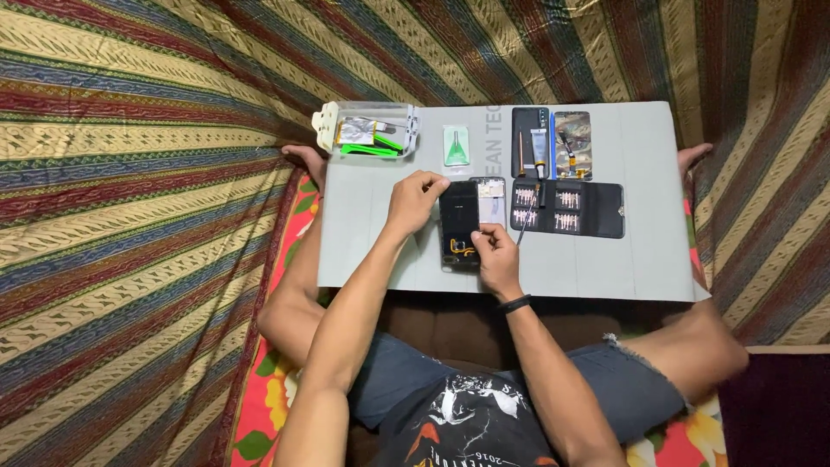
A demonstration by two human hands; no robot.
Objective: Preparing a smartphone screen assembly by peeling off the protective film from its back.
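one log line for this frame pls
left hand: steadies opened phone top edge | right hand: tool on phone | surface: grey mat | nearby: screwdriver bit case, clear plastic box

Clear plastic box [370, 130] at the grey mat's far-left corner, small green packet [456, 145] just right.

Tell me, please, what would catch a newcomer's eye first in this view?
Probably the opened phone in the middle of the grey mat, with the left hand on its top edge and the right hand on its lower part. Next, the black screwdriver bit case lying open just to its right.
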